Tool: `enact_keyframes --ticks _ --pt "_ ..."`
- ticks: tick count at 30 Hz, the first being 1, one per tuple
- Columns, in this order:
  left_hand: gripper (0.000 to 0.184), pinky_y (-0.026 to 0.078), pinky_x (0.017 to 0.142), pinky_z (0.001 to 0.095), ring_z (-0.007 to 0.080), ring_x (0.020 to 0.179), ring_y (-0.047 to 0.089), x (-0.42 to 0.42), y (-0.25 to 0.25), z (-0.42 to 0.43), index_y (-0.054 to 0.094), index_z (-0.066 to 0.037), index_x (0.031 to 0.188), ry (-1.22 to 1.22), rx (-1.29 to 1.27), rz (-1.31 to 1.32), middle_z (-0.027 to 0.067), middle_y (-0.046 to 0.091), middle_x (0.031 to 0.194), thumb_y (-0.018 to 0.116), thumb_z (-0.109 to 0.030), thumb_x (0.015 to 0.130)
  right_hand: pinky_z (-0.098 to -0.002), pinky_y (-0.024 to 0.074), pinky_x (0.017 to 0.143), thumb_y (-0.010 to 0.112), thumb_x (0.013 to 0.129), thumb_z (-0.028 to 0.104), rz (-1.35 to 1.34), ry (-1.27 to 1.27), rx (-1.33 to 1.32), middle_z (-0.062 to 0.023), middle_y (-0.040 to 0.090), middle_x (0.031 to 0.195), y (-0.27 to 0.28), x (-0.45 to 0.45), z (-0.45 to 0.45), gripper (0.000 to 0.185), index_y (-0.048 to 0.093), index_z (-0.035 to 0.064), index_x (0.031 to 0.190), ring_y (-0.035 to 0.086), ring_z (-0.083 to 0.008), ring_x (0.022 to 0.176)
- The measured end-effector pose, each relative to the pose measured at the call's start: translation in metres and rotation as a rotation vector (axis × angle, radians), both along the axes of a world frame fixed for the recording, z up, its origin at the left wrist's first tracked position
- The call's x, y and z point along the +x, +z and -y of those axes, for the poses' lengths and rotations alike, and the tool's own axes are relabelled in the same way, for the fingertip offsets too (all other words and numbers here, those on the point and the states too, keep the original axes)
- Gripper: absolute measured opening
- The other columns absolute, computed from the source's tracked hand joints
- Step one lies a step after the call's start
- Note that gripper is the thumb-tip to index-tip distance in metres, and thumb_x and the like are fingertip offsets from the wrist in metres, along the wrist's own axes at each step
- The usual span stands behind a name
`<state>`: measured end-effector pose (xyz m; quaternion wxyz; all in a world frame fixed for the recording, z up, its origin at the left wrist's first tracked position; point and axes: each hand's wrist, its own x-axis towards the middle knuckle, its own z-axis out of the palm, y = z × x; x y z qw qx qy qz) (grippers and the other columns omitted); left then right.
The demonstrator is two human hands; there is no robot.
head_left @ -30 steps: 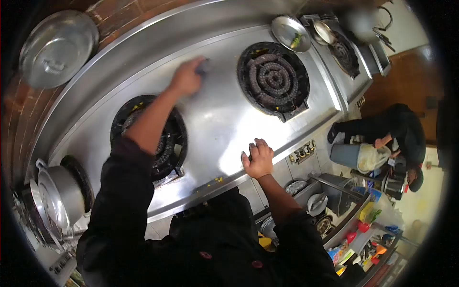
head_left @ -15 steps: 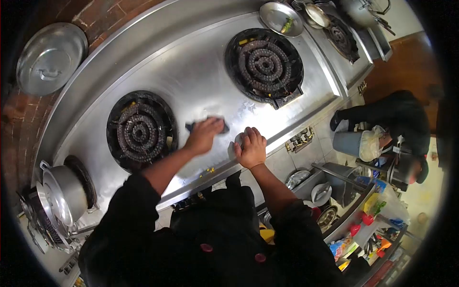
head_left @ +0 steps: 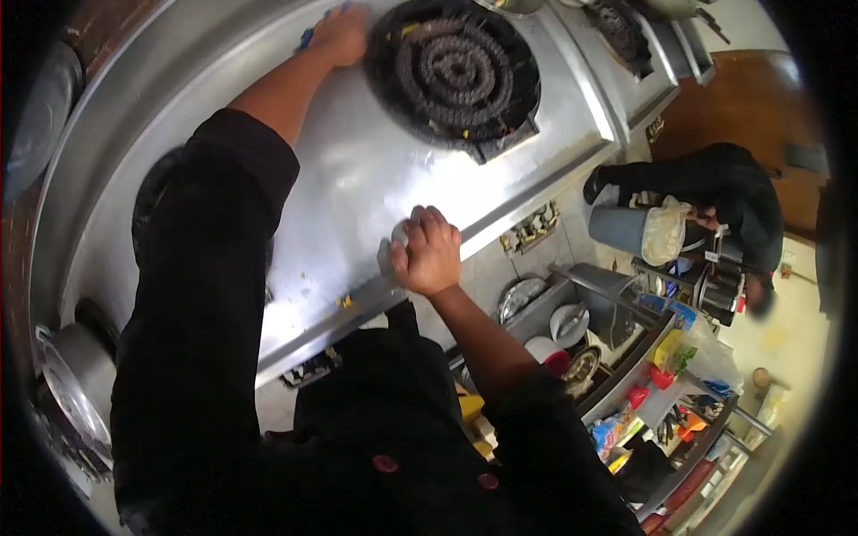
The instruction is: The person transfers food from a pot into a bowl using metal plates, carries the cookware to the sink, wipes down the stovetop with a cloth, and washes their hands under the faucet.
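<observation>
At the top of the view my left hand [head_left: 340, 36] presses a blue cloth or scouring pad [head_left: 307, 37] on the steel stove top [head_left: 331, 170], just left of a round black burner [head_left: 454, 70]. Most of the pad is hidden under the fingers. My right hand [head_left: 430, 254] rests on the stove's front edge, fingers slightly bent, with nothing visible in it. Small yellow bits [head_left: 345, 302] lie near that edge, to the lower left of my right hand. My left sleeve hides most of a second burner [head_left: 154, 201].
A lidded metal pot [head_left: 79, 375] stands at the lower left. Control knobs [head_left: 531, 229] line the stove front. At right, a person in dark clothes [head_left: 749, 192] bends over a grey bin [head_left: 618, 230]. Shelves with bowls [head_left: 569, 325] and utensils are at lower right.
My left hand first came toward the front edge with the pad, then moved up and away beside the upper burner. The view has shifted; my right hand stays at the stove edge.
</observation>
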<state>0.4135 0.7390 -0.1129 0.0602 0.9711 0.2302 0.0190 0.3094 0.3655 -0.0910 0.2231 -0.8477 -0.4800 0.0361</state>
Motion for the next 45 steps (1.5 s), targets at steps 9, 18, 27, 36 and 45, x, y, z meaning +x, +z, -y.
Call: enact_keyframes --ticks 9,18,27,36,45 --pt "0.048 0.028 0.104 0.0462 0.0319 0.130 0.035 -0.143 -0.005 0.184 0.051 -0.007 0.125 0.037 -0.347 0.236 0.0119 0.044 0.135 0.048 -0.005 0.077 -0.0495 0.0314 0.093 0.054 0.079 0.031 0.017 0.012 -0.077 -0.0186 0.049 0.122 -0.003 -0.004 0.001 0.037 0.058 0.0013 0.100 0.039 -0.0348 0.120" --pt "0.031 0.043 0.088 0.0420 0.0320 0.098 0.057 -0.250 0.048 0.198 0.066 -0.009 0.094 -0.104 -0.345 0.187 0.0104 0.063 0.100 0.050 0.001 0.069 -0.0485 0.0342 0.091 0.053 0.082 0.034 0.046 -0.008 0.066 -0.0172 0.052 0.118 -0.005 -0.005 0.008 0.039 0.058 -0.0010 0.098 0.043 -0.0345 0.116" --pt "0.034 0.043 0.094 0.0390 0.0321 0.107 0.056 -0.300 0.008 0.227 0.067 -0.008 0.087 0.088 -0.323 0.446 0.0118 0.064 0.106 0.049 0.009 0.063 -0.0499 0.0360 0.087 0.052 0.083 0.033 0.020 -0.019 0.192 -0.0166 0.058 0.106 -0.007 -0.004 0.014 0.034 0.061 0.0012 0.089 0.048 -0.0339 0.110" --pt "0.027 0.047 0.081 0.0323 0.0263 0.088 0.062 -0.478 0.085 0.252 0.065 -0.004 0.088 0.850 -0.195 0.325 0.0146 0.065 0.095 0.046 0.005 0.072 -0.0335 0.0451 0.083 0.044 0.092 0.020 -0.798 -0.211 0.540 -0.0159 0.063 0.092 0.002 0.062 0.182 0.030 0.060 -0.0050 0.095 0.060 -0.0264 0.092" --pt "0.055 0.041 0.090 0.0483 0.0372 0.109 0.048 -0.399 0.057 0.330 0.040 -0.013 0.131 1.243 -0.024 -0.285 0.0212 0.045 0.123 0.043 -0.044 0.086 -0.0363 0.0415 0.045 0.039 0.093 0.050 -1.305 -1.166 -0.158 -0.0136 0.059 0.066 -0.089 0.063 0.555 0.055 0.058 -0.0009 0.087 0.054 -0.0230 0.047"
